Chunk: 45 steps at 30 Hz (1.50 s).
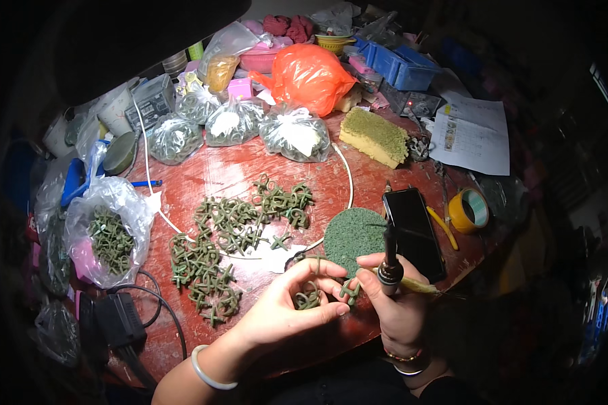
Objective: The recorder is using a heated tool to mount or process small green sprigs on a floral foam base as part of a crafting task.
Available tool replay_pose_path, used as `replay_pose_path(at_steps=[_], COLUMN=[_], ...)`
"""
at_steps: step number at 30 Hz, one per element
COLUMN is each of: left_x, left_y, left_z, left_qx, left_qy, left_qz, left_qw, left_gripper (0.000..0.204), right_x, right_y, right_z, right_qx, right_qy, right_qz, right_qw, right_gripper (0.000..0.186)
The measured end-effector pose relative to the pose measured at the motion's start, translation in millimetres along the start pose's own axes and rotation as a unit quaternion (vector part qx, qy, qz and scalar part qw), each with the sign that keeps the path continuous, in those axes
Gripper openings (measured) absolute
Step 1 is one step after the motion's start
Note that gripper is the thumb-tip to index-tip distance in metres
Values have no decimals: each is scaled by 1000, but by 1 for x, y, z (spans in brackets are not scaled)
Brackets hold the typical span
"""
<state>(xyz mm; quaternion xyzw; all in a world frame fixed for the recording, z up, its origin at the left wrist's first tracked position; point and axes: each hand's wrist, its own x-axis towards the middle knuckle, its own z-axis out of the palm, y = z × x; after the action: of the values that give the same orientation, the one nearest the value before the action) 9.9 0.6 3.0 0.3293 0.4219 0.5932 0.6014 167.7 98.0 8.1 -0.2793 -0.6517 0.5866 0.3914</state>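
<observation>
My left hand (pixel 294 297) is closed, its thumb and fingertips around a small green cross-topped ring (pixel 349 291). More green rings (pixel 307 297) lie in its curled palm. My right hand (pixel 402 300) meets it from the other side, fingertips at the same ring. Upright in the right hand is a pen-like tool (pixel 390 270) with a black tapered shaft and metal collar; part of its grip is hidden. A thin yellowish stick (pixel 417 286) also juts from this hand. Just beyond the fingers lies a round green pad (pixel 353 236).
Loose green rings (pixel 206 270) are heaped left of centre, beside an open plastic bag (pixel 110 236) of more. Behind stand knotted bags (pixel 233 125), a red bag (pixel 311 77) and a sponge block (pixel 373 137). A phone (pixel 412 229), yellow tape (pixel 467 210) and paper (pixel 471 138) lie right.
</observation>
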Motion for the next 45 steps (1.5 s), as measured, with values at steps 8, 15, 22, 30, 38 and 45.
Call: replay_pose_path(at_steps=[8,15,22,30,38,45], left_x=[-2,-2,-3,-4,-2,-2], left_y=[12,3,0,2,-3,-2], left_z=[1,-2,4,6,2,3], left_qx=[65,227,202,211,228,229], left_qy=[7,64,108,127,119,111], left_qz=[-24,102,115,126,141,115], left_qw=[998,966,967,961,956,960], left_gripper=[37,30,26,25,26,26], right_x=[1,-1,-3,-5,-7,-9], right_y=[-4,0,-6,-6,-9,-13], right_z=[0,-3,-11,-11,-9,-12], right_qx=[-83,-89,-88,-63,-30,-21], right_qy=[-26,24,-52,-80,-46,-83], right_qz=[-76,-152,-122,-95,-70,-27], right_qw=[993,984,987,990,996,996], right_gripper=[20,24,16,16,15,12])
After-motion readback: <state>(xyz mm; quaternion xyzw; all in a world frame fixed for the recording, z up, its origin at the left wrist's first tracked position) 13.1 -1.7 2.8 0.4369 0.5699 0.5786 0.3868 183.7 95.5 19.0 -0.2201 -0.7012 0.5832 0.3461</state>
